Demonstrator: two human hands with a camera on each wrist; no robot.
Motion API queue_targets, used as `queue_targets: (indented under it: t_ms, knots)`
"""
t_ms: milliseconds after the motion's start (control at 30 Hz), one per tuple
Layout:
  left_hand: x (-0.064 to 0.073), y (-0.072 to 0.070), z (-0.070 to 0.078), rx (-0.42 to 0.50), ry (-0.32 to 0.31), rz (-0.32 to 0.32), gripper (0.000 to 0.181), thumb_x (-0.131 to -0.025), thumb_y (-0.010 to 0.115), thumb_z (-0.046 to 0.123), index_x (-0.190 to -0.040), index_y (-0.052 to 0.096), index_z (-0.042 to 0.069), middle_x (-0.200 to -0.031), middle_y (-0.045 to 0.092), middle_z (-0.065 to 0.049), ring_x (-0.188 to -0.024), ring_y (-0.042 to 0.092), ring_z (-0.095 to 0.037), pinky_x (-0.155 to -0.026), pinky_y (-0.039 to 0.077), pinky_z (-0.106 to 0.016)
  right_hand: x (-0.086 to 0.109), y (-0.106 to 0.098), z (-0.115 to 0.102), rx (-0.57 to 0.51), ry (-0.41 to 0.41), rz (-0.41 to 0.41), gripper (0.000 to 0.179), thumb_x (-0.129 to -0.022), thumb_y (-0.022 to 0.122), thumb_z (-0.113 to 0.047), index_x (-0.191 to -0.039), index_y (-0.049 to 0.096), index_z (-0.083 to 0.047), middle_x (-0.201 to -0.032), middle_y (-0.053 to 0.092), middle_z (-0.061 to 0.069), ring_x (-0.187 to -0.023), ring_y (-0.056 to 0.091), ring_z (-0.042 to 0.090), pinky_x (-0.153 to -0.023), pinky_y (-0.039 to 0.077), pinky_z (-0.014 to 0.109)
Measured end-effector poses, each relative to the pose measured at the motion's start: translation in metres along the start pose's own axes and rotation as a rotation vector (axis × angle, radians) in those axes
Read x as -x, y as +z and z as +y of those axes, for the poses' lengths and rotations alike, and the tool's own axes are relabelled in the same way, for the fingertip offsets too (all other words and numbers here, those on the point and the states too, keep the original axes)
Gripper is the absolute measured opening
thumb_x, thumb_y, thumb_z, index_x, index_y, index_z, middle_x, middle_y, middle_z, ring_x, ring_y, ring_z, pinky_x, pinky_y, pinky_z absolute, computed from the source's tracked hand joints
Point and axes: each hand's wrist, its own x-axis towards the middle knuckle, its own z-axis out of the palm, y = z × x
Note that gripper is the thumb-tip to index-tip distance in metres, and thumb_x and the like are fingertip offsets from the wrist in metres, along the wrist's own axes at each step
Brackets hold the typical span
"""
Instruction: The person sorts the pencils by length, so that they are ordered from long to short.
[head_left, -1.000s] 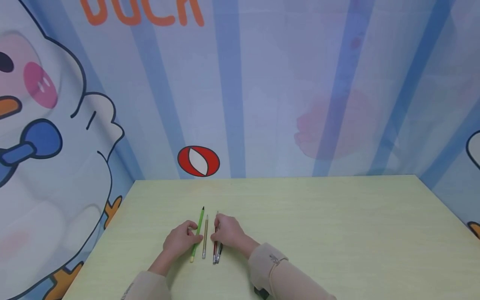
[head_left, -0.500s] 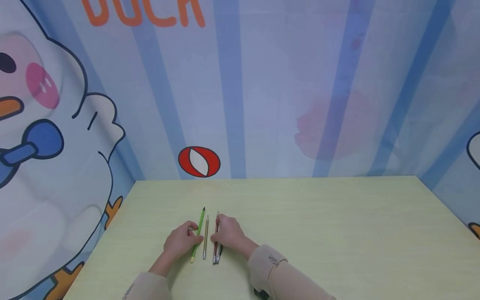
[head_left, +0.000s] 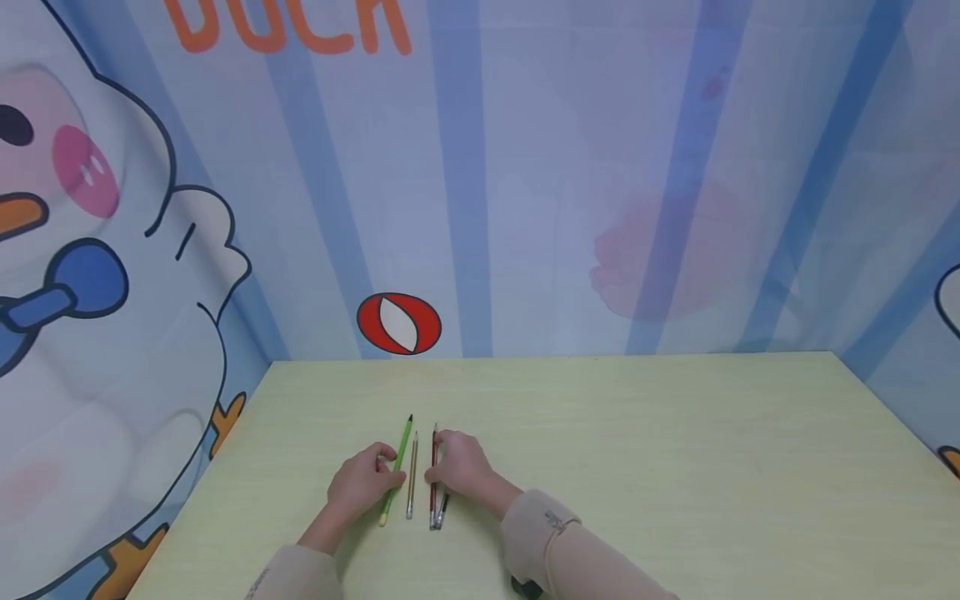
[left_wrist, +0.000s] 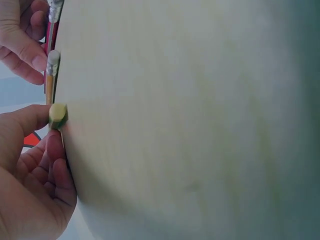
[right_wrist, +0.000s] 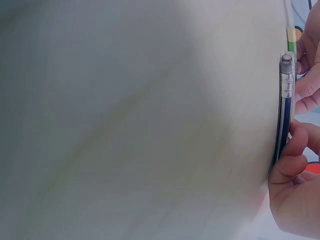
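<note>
In the head view my left hand (head_left: 362,481) pinches a green pencil (head_left: 405,442) lying on the table, its dark tip pointing away; the left wrist view shows the pencil's yellow end (left_wrist: 58,113) between thumb and fingers. To its right lies a tan pencil (head_left: 412,479), apart from both hands. My right hand (head_left: 463,465) holds a red pencil (head_left: 433,492) and a dark blue pencil (right_wrist: 285,107) together, fingers low against the tabletop. Silver ferrules and erasers of these two point toward me. The middle of the dark pencil is hidden under the right hand.
The pale yellow table (head_left: 660,450) stretches to the right. Behind it hangs a blue striped backdrop (head_left: 540,167) with a cartoon duck (head_left: 97,350) at the left. A small dark object (head_left: 527,587) shows beneath the right sleeve.
My right hand has shifted slightly to the right, with the red and dark pencils moving along. The green pencil's tip has swung slightly right; the left hand is nearly still.
</note>
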Motion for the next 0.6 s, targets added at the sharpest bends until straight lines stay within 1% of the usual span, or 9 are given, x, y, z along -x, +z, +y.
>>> queue_targets:
  t_ms: [133,267,400,467,533,600]
  knots:
    - [0.0006,0.0002,0.0001,-0.006,0.01,0.012,0.031,-0.075,0.065,0.023,-0.102,0.057,0.01,-0.071,0.054,0.001,-0.059,0.045,-0.012,-0.053,0.029,-0.024,0.0005,-0.0008,0.0014,-0.065,0.043,-0.026,0.057,-0.069,0.072,-0.006,-0.121,0.05,0.0,-0.084,0.062,0.007,-0.042,0.049,0.01,-0.039,0.04,0.02]
    - [0.0001,0.0009,-0.0002,-0.011,0.015,0.017,0.031,-0.075,0.065,0.023,-0.102,0.057,0.01,-0.07,0.054,0.001,-0.059,0.045,-0.012,-0.053,0.029,-0.024,0.0011,-0.0016,0.0027,-0.062,0.04,-0.03,0.057,-0.069,0.072,-0.007,-0.121,0.05,-0.001,-0.068,0.06,0.003,-0.039,0.046,0.01,-0.038,0.039,0.019]
    - [-0.0004,0.0014,-0.0009,-0.015,0.019,0.017,0.03,-0.075,0.065,0.024,-0.101,0.057,0.01,-0.07,0.054,0.001,-0.058,0.044,-0.012,-0.052,0.029,-0.023,0.0011,-0.0015,0.0036,-0.053,0.028,-0.03,0.055,-0.07,0.071,-0.008,-0.12,0.051,-0.001,-0.057,0.057,0.0,-0.037,0.044,0.01,-0.037,0.038,0.019]
    - [-0.0004,0.0015,-0.0009,-0.016,0.018,0.016,0.03,-0.075,0.065,0.024,-0.101,0.057,0.01,-0.07,0.054,0.001,-0.058,0.044,-0.012,-0.052,0.029,-0.023,0.0011,-0.0013,0.0034,-0.046,0.024,-0.027,0.054,-0.07,0.071,-0.008,-0.12,0.052,-0.001,-0.055,0.057,-0.001,-0.036,0.044,0.009,-0.037,0.037,0.019]
    - [-0.0004,0.0016,-0.0009,-0.018,0.018,0.016,0.03,-0.075,0.064,0.024,-0.101,0.057,0.01,-0.07,0.054,0.001,-0.058,0.044,-0.012,-0.052,0.029,-0.024,0.0013,-0.0013,0.0028,-0.038,0.023,-0.023,0.055,-0.069,0.072,-0.01,-0.119,0.052,-0.001,-0.057,0.058,0.002,-0.036,0.044,0.009,-0.037,0.038,0.019]
    - [-0.0006,0.0018,-0.0013,-0.02,0.021,0.017,0.03,-0.076,0.064,0.024,-0.101,0.057,0.01,-0.07,0.054,0.001,-0.058,0.044,-0.012,-0.052,0.029,-0.024,0.0015,-0.0011,0.0018,-0.023,0.022,-0.016,0.056,-0.069,0.073,-0.013,-0.119,0.052,0.0,-0.069,0.062,0.006,-0.037,0.045,0.009,-0.039,0.039,0.021]
